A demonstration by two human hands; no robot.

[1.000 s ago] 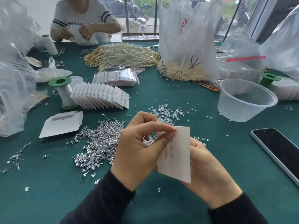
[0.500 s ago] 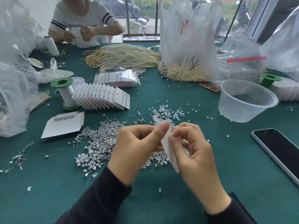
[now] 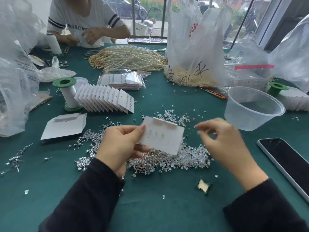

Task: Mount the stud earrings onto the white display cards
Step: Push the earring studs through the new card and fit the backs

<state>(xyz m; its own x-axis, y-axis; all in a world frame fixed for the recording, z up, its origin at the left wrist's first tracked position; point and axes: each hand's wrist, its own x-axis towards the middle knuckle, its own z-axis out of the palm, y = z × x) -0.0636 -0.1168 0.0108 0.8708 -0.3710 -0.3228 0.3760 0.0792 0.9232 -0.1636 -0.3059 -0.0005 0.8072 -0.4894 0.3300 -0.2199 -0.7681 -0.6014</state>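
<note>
Across from you, beyond the green cloth (image 3: 150, 206) that covers the table, a second person (image 3: 87, 19) works in front of a window (image 3: 150, 10) that looks onto a street. Pearl strands (image 3: 130, 57) are heaped at the far side. A tall plastic bag (image 3: 195, 47) stands to their right, with a clear tub (image 3: 254, 108) and a phone (image 3: 287, 161) nearer you on the right. On the left, a green-capped spool (image 3: 68, 92) stands beside a fanned row of filled cards (image 3: 107, 99). Loose stud earrings (image 3: 93, 139) and clear backs (image 3: 192, 156) are strewn below your hands.

Your left hand (image 3: 120, 144) pinches the white card (image 3: 162, 138) by its left edge, thumb on top, and holds it roughly flat above the studs. Your right hand (image 3: 222, 143) hangs apart from the card, thumb and forefinger close together. It is blurred, so whether they hold anything cannot be told.

Half a second ago both hands pinched the card, which was turned edge-on between them. Since then the right hand has let go and moved right, and the card has swung broadside to you.

The bag carries black handwritten characters and red print above them. The other person's shirt has a printed line. None of this can be read.
</note>
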